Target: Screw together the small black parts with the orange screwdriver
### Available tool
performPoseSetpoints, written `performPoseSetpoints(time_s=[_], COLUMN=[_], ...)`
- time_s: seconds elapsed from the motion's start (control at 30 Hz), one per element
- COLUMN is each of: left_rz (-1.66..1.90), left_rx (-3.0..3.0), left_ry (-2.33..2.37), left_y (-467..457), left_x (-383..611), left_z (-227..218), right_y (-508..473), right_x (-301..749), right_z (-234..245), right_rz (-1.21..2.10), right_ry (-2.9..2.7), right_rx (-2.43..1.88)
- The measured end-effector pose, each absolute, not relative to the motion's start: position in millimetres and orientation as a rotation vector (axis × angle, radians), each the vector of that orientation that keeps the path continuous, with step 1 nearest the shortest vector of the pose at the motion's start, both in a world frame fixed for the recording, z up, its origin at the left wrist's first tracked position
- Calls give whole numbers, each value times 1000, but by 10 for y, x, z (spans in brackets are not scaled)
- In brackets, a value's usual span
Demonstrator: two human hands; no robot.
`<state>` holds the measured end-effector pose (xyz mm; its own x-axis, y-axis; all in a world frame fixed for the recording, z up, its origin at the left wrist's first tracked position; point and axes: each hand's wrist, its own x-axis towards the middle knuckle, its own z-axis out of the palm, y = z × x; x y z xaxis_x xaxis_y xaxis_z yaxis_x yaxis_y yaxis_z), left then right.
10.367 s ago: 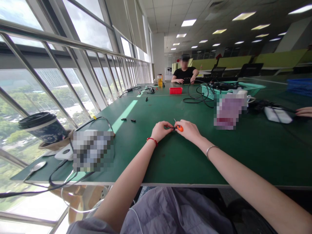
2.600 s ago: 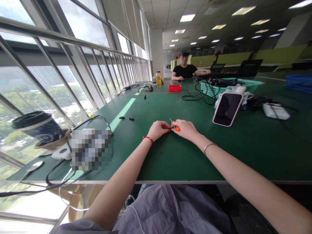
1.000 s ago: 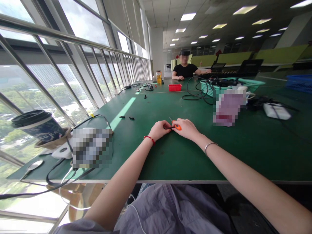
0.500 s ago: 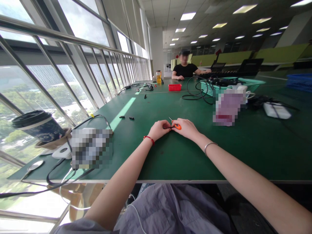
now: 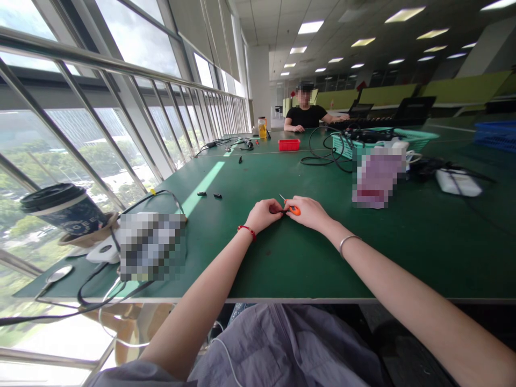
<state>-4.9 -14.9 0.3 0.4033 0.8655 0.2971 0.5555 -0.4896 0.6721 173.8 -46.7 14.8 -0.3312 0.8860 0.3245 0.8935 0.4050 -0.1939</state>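
Over the near middle of the green table [image 5: 306,269], my two hands meet with their fingertips almost touching. My right hand [image 5: 311,210] is closed around a small screwdriver [image 5: 294,210] with an orange and black handle; its thin metal shaft points up and to the left. My left hand [image 5: 264,215] pinches a small black piece [image 5: 282,212], mostly covered by the fingers, so its kind does not show. To the left of my hands lie two small black parts [image 5: 217,196], apart from each other on the tabletop.
Left stand a lidded paper cup [image 5: 64,209], a spoon [image 5: 59,274], cables and a blurred-out item [image 5: 151,244]. Farther off are a red tray [image 5: 289,145], a teal basket [image 5: 421,141] with cables, a blurred purple item [image 5: 379,177] and a jar [image 5: 262,128]. A person [image 5: 305,115] sits at the far end.
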Motion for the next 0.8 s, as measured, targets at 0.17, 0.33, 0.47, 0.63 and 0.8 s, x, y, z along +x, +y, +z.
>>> performPoseSetpoints(time_s=[0.17,0.33,0.47,0.63,0.8], left_rz=[864,853,844,835,833], left_rx=[2184,2156,2153,2157,2155], left_ry=[1213,1212,1204,1204,1202], left_y=[-164,-167,-156,-145,-165], left_x=[-45,-43,-48,-53,-47], left_z=[36,41,29,30,51], right_y=[-483,-535,-578,-622,-674], right_x=[1770,1898,1980,1956,1860], right_z=[217,385,497,547,534], right_rz=[40,126,148,116,164], right_ry=[-2254,-1846,-1528,-1415,-1524], right_rx=[-1510,-1425,-1204,-1102,-1064])
